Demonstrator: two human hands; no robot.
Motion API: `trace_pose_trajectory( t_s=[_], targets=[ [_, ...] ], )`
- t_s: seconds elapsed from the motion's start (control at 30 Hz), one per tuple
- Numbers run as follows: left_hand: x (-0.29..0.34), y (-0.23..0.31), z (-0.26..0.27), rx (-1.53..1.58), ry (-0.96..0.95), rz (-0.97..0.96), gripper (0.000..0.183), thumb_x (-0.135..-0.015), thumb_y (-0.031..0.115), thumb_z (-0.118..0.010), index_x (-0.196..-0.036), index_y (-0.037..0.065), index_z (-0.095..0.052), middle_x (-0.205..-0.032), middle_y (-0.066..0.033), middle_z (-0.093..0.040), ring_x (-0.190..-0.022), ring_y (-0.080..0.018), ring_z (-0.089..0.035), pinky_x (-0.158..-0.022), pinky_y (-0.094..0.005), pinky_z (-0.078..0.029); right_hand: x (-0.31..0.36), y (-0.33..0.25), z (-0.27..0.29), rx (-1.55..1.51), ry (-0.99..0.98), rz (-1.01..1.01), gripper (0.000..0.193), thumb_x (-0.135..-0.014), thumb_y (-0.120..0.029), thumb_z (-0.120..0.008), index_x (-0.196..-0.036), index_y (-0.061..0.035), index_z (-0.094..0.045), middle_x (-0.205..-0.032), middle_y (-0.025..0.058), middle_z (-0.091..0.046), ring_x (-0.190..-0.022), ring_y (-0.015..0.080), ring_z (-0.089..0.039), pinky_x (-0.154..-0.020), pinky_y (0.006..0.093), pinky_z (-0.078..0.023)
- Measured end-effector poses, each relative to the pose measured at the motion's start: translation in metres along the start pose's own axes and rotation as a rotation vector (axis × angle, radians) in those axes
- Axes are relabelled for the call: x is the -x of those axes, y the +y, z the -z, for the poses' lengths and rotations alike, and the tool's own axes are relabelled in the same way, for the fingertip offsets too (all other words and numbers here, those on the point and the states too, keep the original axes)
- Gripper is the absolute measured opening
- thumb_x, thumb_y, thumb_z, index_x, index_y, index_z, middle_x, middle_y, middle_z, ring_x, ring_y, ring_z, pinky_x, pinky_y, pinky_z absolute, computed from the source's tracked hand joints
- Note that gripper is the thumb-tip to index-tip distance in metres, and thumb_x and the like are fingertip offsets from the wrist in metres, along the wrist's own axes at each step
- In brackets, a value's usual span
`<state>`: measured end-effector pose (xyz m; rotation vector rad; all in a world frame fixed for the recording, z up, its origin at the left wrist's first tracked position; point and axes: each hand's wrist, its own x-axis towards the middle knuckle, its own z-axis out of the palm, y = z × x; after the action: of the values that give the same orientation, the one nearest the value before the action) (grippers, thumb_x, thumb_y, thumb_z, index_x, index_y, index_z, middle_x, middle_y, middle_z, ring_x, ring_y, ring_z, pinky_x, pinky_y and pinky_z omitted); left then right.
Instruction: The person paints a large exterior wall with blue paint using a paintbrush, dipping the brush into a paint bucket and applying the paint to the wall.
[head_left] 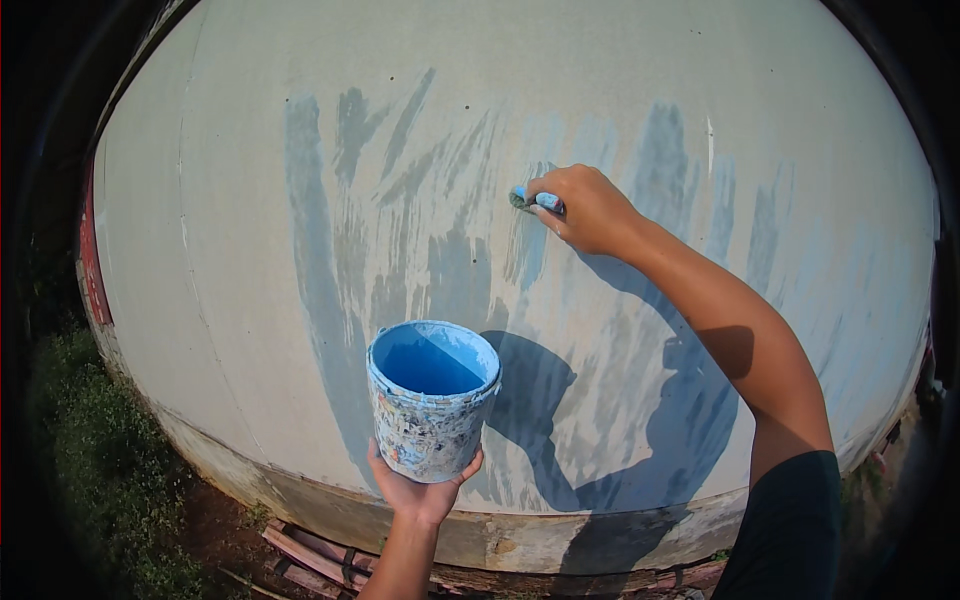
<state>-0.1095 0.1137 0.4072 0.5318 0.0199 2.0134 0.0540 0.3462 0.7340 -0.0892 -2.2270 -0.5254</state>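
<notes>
My left hand [422, 492] cups a paint-spattered bucket [428, 430] from below, fingers curled up round its base. Blue liquid [425, 372] shows inside it under a blue-crusted rim. Up and to the right, my right hand [582, 208] is closed round the blue-smeared handle of a paintbrush [549, 202]. The brush's dark, wet head [519, 199] is at the pale wall [250, 250], where it seems to touch. Streaks of grey-blue [310, 200] cover much of the wall's middle, some dark and wet-looking, others thin and patchy.
The wall stands on a rough concrete base strip [520, 535]. Reddish planks [310, 560] lie on the ground by its foot. Green plants [110, 460] grow at the lower left. Shadows of my arm and the bucket [525, 390] fall across the wall.
</notes>
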Motion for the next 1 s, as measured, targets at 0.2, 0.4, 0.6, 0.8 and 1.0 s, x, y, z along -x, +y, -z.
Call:
trace_pose_trajectory(
  t_s=[0.2, 0.4, 0.6, 0.8, 1.0],
  targets=[
    [0.006, -0.004, 0.009, 0.005, 0.068, -0.014, 0.097, -0.095, 0.080, -0.040, -0.170, 0.020, -0.034, -0.168, -0.0245, -0.037, -0.143, -0.0530, -0.047, -0.108, -0.0702, -0.046, 0.011, 0.013, -0.038, 0.417, 0.068, 0.328, 0.011, -0.085, -0.009, -0.080, -0.093, -0.0098, -0.072, -0.097, 0.0099, -0.072, -0.096, 0.0268, -0.074, -0.072, 0.0413, -0.063],
    [0.019, 0.000, 0.021, 0.020, 0.059, -0.017, 0.098, -0.095, 0.080, -0.040, -0.171, 0.018, -0.033, -0.168, -0.0262, -0.038, -0.143, -0.0544, -0.046, -0.109, -0.0712, -0.046, 0.094, -0.047, -0.089, 0.000, -0.460, 0.326, 0.017, -0.085, -0.009, -0.081, -0.101, -0.0069, -0.076, -0.096, 0.0122, -0.073, -0.095, 0.0311, -0.074, -0.074, 0.0429, -0.061],
    [0.023, 0.007, 0.011, 0.073, 0.046, -0.022, 0.096, -0.096, 0.079, -0.038, -0.171, 0.018, -0.033, -0.168, -0.0265, -0.037, -0.144, -0.0556, -0.045, -0.110, -0.0714, -0.044, 0.037, 0.005, 0.004, -0.070, -0.174, -0.104, 0.009, -0.092, -0.007, -0.077, -0.101, -0.0075, -0.079, -0.092, 0.0170, -0.077, -0.090, 0.0349, -0.074, -0.082, 0.0455, -0.058],
    [0.022, -0.007, 0.013, 0.147, 0.019, 0.049, 0.096, -0.096, 0.077, -0.044, -0.171, 0.018, -0.033, -0.169, -0.0261, -0.036, -0.145, -0.0553, -0.044, -0.111, -0.0713, -0.044, 0.052, 0.050, 0.008, 0.466, 0.162, 0.213, 0.027, -0.081, -0.001, -0.080, -0.104, -0.0102, -0.071, -0.115, 0.0096, -0.074, -0.104, 0.0289, -0.072, -0.081, 0.0407, -0.064],
    [0.025, -0.007, 0.015, 0.193, 0.076, 0.106, 0.090, -0.096, 0.077, -0.042, -0.168, 0.022, -0.038, -0.171, -0.0179, -0.038, -0.148, -0.0459, -0.044, -0.110, -0.0724, -0.044, 0.165, -0.024, -0.084, 0.196, -0.399, 0.283, 0.035, -0.077, -0.008, -0.085, -0.110, -0.0101, -0.073, -0.120, 0.0116, -0.072, -0.111, 0.0294, -0.072, -0.078, 0.0391, -0.063]
  ],
)
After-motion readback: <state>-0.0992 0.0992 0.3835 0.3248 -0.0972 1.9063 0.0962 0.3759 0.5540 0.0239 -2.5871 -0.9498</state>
